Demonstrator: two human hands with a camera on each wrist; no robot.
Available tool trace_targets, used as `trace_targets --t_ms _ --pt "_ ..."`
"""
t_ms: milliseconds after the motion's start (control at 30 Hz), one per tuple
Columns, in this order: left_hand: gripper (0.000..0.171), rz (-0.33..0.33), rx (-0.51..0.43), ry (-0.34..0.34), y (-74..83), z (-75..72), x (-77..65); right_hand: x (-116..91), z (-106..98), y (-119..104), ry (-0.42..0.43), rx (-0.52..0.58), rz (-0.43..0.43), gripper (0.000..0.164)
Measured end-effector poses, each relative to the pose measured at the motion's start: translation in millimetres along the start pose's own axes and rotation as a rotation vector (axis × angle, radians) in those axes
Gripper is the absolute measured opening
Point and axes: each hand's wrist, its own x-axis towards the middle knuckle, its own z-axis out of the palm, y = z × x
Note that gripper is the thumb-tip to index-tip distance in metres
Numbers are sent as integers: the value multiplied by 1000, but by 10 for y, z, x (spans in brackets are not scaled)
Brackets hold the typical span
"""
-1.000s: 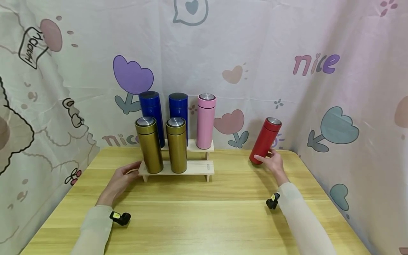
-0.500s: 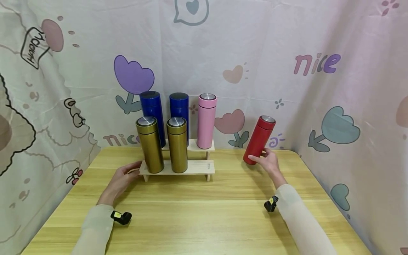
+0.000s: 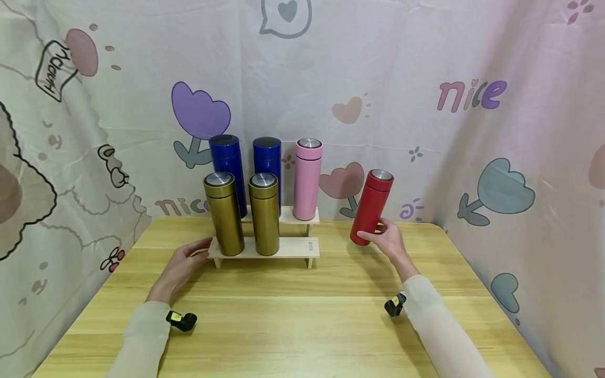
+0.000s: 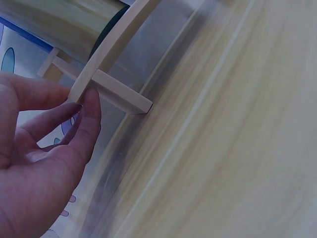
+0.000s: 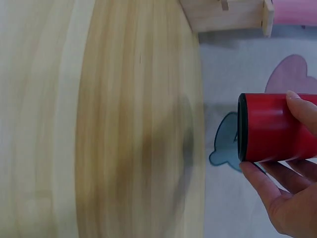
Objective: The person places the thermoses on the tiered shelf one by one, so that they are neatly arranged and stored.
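My right hand grips a red thermos bottle near its base. The bottle leans to the right and, in the right wrist view, its black bottom hangs above the table. At the left end of a two-tier wooden stand, my left hand pinches the lower board's end between thumb and fingers, as the left wrist view shows. Two gold bottles stand on the lower tier. Behind them, two blue bottles and a pink bottle stand on the upper tier.
The stand sits toward the back of a wooden table. A printed cloth hangs behind the table and along both sides. The lower tier's bare board lies to the right of the gold bottles.
The right hand has carried the red bottle leftward, closer to the stand. The left hand keeps its place at the stand's end, and the standing bottles have not moved.
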Motion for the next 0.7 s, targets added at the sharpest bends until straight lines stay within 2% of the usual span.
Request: trace_targets --t_ms 167,333,700 --pt "57 3 8 3 -3 0 -5 -43 75 -72 -15 12 -20 76" --pt "57 19 -23 1 -21 0 0 -69 129 -118 -18 17 -37 74" --pt "58 12 -30 -7 -14 2 -2 -180 231 -199 -71 44 -32 73"
